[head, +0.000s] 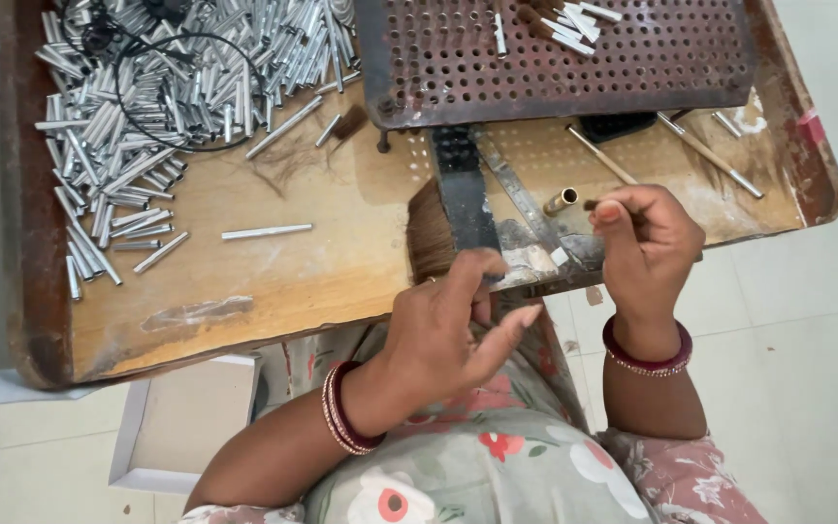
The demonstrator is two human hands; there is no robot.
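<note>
My left hand (443,325) rests at the near edge of the wooden work board (273,262), its fingertips on a flat fan of brown bristle hair (429,233) beside a dark metal bar (463,189). My right hand (644,243) is closed around a small tuft of brown hair, pinched at the fingertips next to a short brass ferrule (562,201) lying on the board. Both wrists wear dark red bangles.
A big heap of silver metal tubes (147,107) with a black wire loop fills the board's far left; one loose tube (266,231) lies alone. A rusty perforated metal plate (555,58) holds several finished brushes. Thin brush handles (710,155) lie at right. A white box (181,427) sits on the floor.
</note>
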